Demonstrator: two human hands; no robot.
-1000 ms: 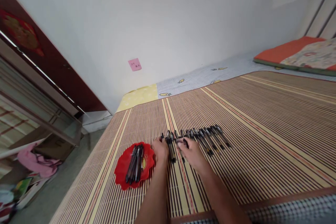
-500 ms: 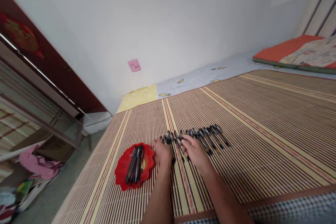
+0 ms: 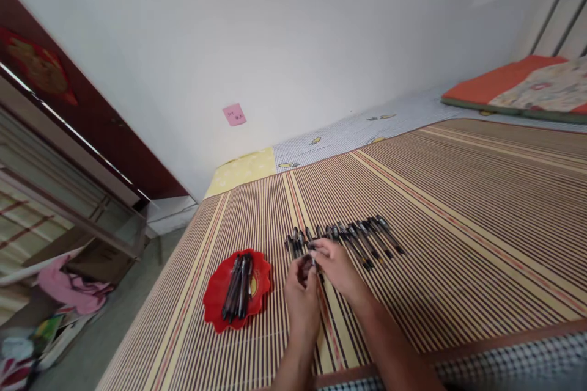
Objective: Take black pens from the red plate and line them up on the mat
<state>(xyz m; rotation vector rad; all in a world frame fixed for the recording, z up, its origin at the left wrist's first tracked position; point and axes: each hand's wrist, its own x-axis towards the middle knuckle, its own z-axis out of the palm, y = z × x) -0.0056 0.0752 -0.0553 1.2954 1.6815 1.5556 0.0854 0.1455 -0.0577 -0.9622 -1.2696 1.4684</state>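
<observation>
While the upper part of the view is filled by a white wall point(image 3: 321, 43), the lower part is taken up by a striped mat point(image 3: 458, 220), laid over a patterned sheet point(image 3: 339, 139) whose far strip is left uncovered beside the wall. With the clock face centred on the middle of the view, a brown door point(image 3: 132, 153) is found between nine and ten o'clock. An orange cushion point(image 3: 509, 82) with a printed panel is placed between two and three o'clock, and a pink cloth point(image 3: 73, 287) is seen off the mat at eight.

At seven o'clock a red plate point(image 3: 215, 293) with a wavy rim is set on the mat. Just beside it, the left hand point(image 3: 302, 290) is held at six, its fingers curled; the right hand point(image 3: 337, 263) is held at five, its fingers bent toward the left. The fingertips are brought close together, but whether anything is gripped by either hand cannot be told. A pink note point(image 3: 234, 114) is stuck to the wall between ten and eleven. A bunch of pens point(image 3: 238, 287) is held in the plate, and a row of pens point(image 3: 354, 231) is spread side by side on the mat from six round to four, partly hidden by the hands.
</observation>
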